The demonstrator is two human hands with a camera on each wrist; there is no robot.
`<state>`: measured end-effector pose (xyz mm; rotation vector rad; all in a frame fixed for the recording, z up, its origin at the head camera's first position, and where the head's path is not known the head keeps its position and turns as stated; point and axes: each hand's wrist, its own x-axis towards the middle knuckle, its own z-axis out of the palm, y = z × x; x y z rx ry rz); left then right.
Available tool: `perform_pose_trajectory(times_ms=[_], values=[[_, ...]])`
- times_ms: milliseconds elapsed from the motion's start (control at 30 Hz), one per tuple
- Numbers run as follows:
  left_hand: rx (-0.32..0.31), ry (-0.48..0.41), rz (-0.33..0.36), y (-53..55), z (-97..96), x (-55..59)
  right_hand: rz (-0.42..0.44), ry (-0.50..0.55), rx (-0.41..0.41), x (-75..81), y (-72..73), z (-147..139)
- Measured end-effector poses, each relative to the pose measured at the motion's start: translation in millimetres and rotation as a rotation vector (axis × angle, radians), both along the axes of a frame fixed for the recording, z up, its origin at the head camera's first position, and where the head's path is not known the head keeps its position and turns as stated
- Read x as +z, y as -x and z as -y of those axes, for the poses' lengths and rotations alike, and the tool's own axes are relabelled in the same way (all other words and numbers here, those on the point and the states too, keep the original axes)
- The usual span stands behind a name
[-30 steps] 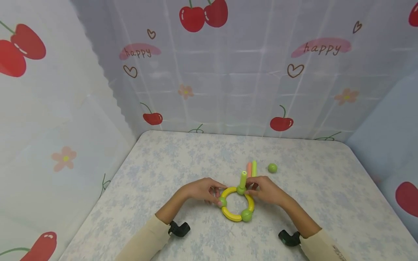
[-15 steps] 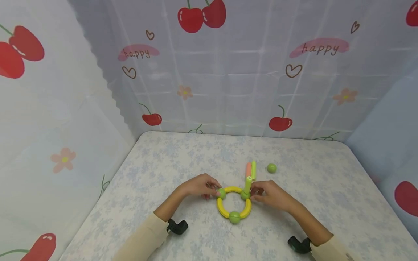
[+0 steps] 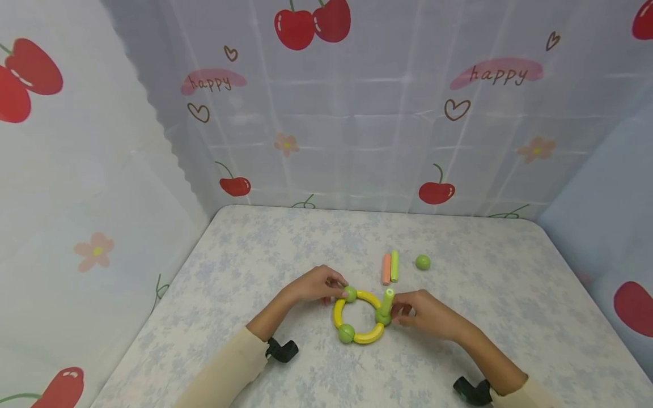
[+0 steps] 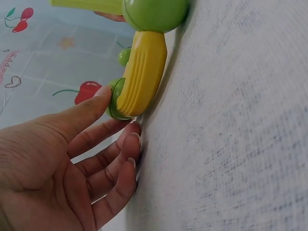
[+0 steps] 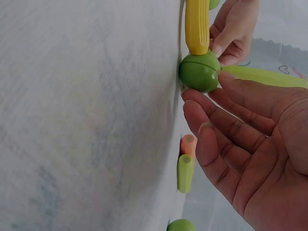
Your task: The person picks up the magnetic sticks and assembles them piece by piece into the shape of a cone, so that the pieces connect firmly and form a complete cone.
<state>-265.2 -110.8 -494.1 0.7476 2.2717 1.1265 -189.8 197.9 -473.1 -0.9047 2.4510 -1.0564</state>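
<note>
A ring of curved yellow bars (image 3: 369, 296) joined by green balls lies on the table between both hands. My left hand (image 3: 317, 284) pinches the ball (image 3: 350, 293) at the ring's back left; in the left wrist view its thumb is against that ball (image 4: 114, 98). At the ring's right, a light green stick (image 3: 388, 302) stands up, slightly tilted, from another ball (image 3: 383, 319). My right hand (image 3: 425, 313) holds this ball; the right wrist view has the thumb and a finger on the ball (image 5: 198, 73). The third ball (image 3: 346, 333) sits at the front left, untouched.
Behind the ring, an orange stick (image 3: 386, 269) and a light green stick (image 3: 395, 266) lie side by side. Right of them rests a loose green ball (image 3: 423, 262). Cherry-printed sheets (image 3: 326, 113) hang around the patterned table (image 3: 285, 238).
The ring has turned clockwise: the ball with the upright stick went from the back to the right, the left ball to the back left, the front ball leftward. Both hands moved with it.
</note>
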Motion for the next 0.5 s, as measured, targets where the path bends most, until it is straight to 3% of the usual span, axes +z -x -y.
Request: perform_pose_trajectory(times_ms=[233, 500], values=[[0.029, -0.016, -0.048, 6.1, -9.9, -2.8, 0.050, -0.009, 0.045, 4.0, -5.1, 5], [0.045, 0.031, -0.144, 13.2, -21.4, -7.7, 0.091, -0.017, 0.071, 5.8, -10.4, 14]])
